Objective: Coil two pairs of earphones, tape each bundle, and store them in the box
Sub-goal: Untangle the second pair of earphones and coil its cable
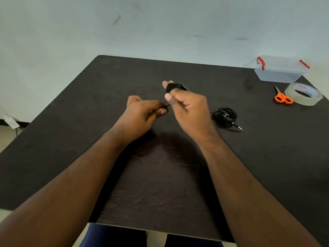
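Black earphone cord is wound in a coil round the raised fingers of my right hand, above the middle of the dark table. My left hand pinches the free end of that cord just left of the right hand. A second pair of black earphones lies in a loose heap on the table to the right, its jack plug pointing right. The clear box with red latches stands shut at the far right corner.
A roll of clear tape lies near the right edge, with orange-handled scissors touching its left side. A pale wall rises behind the table. The table's near edge runs just above my knees.
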